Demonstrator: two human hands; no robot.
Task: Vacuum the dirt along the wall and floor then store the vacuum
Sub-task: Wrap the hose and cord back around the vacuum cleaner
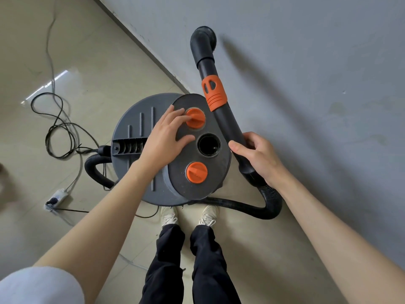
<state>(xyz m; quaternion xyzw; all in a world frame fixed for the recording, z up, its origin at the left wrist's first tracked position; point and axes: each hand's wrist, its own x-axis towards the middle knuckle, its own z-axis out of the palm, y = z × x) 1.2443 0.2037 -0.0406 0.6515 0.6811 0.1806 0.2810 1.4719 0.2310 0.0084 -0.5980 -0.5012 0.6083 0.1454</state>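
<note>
Vacuum: a squat, round, dark grey plastic canister vacuum (pixel 153 163) stands on the beige tiled floor (pixel 87 62) at the centre of the view, directly ahead of the person's white shoes (pixel 188 216), close to the grey wall (pixel 306 84) at three o'clock.

Lid: a flat grey disc on top carries two orange twist knobs, one at twelve o'clock (pixel 195 118), one at six o'clock (pixel 196 172), with an open black round port (pixel 208 145) between them.

Left hand: the left hand (pixel 166 132) lies on the lid, fingers spread, fingertips touching the upper orange knob, thumb pointing towards the port. It grips nothing that can be seen.

Right hand: the right hand (pixel 256 154) is wrapped around the lower end of the rigid black wand (pixel 221 119), just right of the lid.

Wand axis: its long axis runs from about five o'clock at the hand to twelve o'clock, past an orange ribbed collar (pixel 213 93), ending in a black curved nozzle (pixel 202 40) against the wall.

Hose: a black ribbed hose (pixel 252 207) loops from the wand's grip end down around the canister's near side.

Key relation: the port lies at nine o'clock from the right hand, nearer the left hand's thumb; the wand probably has to swing leftwards for stowing.

Elsewhere: a black power cord (pixel 57 123) and a white socket strip (pixel 58 197) lie at nine o'clock.
</note>
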